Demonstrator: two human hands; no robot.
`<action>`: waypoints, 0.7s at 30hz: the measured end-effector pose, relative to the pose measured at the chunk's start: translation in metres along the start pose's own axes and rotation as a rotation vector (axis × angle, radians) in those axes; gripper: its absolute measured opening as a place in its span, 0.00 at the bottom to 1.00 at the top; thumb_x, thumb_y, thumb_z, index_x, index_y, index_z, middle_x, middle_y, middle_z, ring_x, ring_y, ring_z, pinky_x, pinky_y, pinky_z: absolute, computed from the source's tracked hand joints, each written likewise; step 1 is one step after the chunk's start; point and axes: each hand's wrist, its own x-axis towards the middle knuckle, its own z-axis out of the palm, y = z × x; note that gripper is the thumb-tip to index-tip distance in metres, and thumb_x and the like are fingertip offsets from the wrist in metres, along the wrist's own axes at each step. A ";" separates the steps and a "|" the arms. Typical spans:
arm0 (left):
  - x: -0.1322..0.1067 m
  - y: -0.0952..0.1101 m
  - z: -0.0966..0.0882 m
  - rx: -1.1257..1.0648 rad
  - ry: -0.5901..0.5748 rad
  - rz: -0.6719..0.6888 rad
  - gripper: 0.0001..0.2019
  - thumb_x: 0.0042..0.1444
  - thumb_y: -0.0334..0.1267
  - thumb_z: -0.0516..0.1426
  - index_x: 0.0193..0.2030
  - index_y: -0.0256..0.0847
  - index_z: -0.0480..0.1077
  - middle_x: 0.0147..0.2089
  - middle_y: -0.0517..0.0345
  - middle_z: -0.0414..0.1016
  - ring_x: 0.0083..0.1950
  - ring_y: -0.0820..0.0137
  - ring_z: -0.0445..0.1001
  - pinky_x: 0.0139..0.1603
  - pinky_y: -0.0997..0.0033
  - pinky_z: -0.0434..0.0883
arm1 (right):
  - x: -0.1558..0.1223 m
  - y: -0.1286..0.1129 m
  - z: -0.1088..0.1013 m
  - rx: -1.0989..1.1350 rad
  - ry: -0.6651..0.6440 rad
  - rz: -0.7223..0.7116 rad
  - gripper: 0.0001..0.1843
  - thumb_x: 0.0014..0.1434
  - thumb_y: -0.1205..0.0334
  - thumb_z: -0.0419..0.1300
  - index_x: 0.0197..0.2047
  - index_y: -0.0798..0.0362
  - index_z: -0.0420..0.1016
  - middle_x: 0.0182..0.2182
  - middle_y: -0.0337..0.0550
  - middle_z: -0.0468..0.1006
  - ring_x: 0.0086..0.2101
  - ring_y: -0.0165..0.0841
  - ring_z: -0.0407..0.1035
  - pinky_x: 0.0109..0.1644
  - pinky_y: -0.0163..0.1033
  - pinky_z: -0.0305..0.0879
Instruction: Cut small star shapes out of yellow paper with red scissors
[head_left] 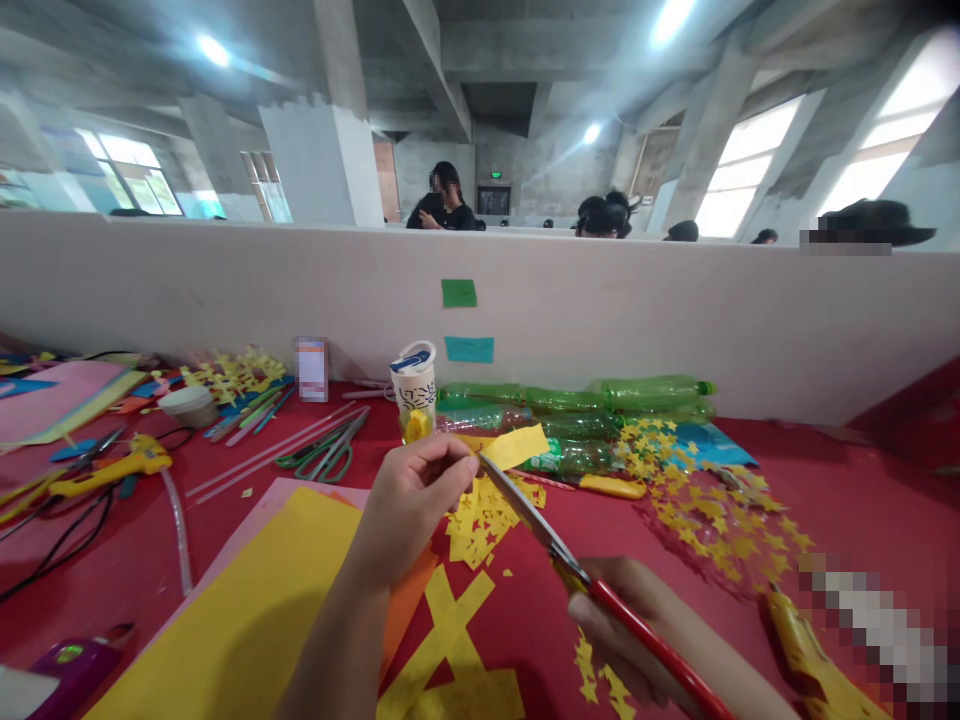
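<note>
Between the thumb and fingers of my left hand (420,495) is pinched a yellow felt strip (519,447), its free end pointing right. My right hand (634,625) grips red-handled scissors (534,520), whose blades reach up to the strip beside my left fingertips. Below them lie a pile of small yellow scraps (480,525) and several cut yellow strips (450,640) crossing each other. A few yellow stars (592,675) rest under my right hand, with many more stars (712,510) strewn to the right.
Green plastic bottles (570,397) lie along the white partition (225,290) near a paper cup (415,385). Yellow sheets (262,600), green-handled scissors (330,455) and a yellow glue gun (112,470) are on the left. A yellow cutter (611,487) lies behind my right hand. People are beyond the partition.
</note>
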 end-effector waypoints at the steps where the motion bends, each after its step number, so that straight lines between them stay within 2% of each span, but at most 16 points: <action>1: 0.000 0.000 -0.001 -0.002 0.002 0.007 0.10 0.56 0.40 0.56 0.26 0.39 0.68 0.23 0.63 0.63 0.23 0.76 0.59 0.23 0.76 0.58 | 0.000 0.000 -0.001 -0.019 0.003 -0.009 0.33 0.51 0.26 0.49 0.24 0.50 0.55 0.11 0.27 0.57 0.12 0.20 0.51 0.15 0.27 0.46; 6: 0.001 0.001 0.000 -0.017 0.036 0.079 0.07 0.56 0.37 0.55 0.28 0.41 0.67 0.25 0.63 0.62 0.27 0.74 0.60 0.27 0.75 0.60 | -0.003 -0.005 -0.001 -0.066 0.006 0.005 0.33 0.52 0.26 0.48 0.24 0.51 0.55 0.13 0.29 0.59 0.14 0.20 0.52 0.16 0.27 0.46; 9: 0.004 0.002 0.004 -0.049 0.082 0.170 0.06 0.53 0.33 0.56 0.26 0.40 0.67 0.37 0.57 0.68 0.41 0.68 0.68 0.41 0.70 0.65 | -0.005 -0.006 0.002 -0.079 0.046 0.028 0.33 0.52 0.26 0.47 0.25 0.51 0.56 0.15 0.29 0.58 0.15 0.21 0.52 0.17 0.27 0.46; 12: 0.005 0.002 0.009 -0.141 0.088 0.165 0.05 0.51 0.32 0.56 0.25 0.40 0.66 0.49 0.52 0.69 0.53 0.60 0.66 0.52 0.63 0.63 | -0.005 -0.001 0.006 -0.065 0.074 0.052 0.33 0.53 0.26 0.47 0.26 0.52 0.58 0.16 0.30 0.58 0.16 0.21 0.52 0.17 0.27 0.46; 15: 0.005 0.001 0.011 -0.179 0.077 0.151 0.05 0.52 0.32 0.56 0.26 0.40 0.66 0.46 0.53 0.69 0.51 0.62 0.66 0.50 0.66 0.63 | -0.006 0.002 0.011 -0.026 0.071 0.057 0.32 0.54 0.28 0.48 0.29 0.52 0.60 0.19 0.32 0.61 0.19 0.23 0.55 0.19 0.28 0.49; 17: 0.004 0.000 0.011 -0.166 0.081 0.169 0.06 0.52 0.31 0.56 0.25 0.40 0.65 0.39 0.56 0.67 0.44 0.67 0.66 0.44 0.70 0.63 | -0.009 0.001 0.015 0.024 0.124 0.047 0.30 0.55 0.30 0.50 0.31 0.53 0.62 0.22 0.33 0.62 0.21 0.24 0.56 0.23 0.29 0.53; 21: 0.004 0.002 0.012 -0.181 0.075 0.185 0.07 0.53 0.31 0.56 0.25 0.40 0.64 0.29 0.62 0.59 0.32 0.73 0.58 0.33 0.73 0.59 | -0.015 -0.004 0.022 0.130 0.171 0.053 0.26 0.57 0.35 0.53 0.34 0.52 0.64 0.24 0.34 0.63 0.23 0.26 0.57 0.26 0.30 0.57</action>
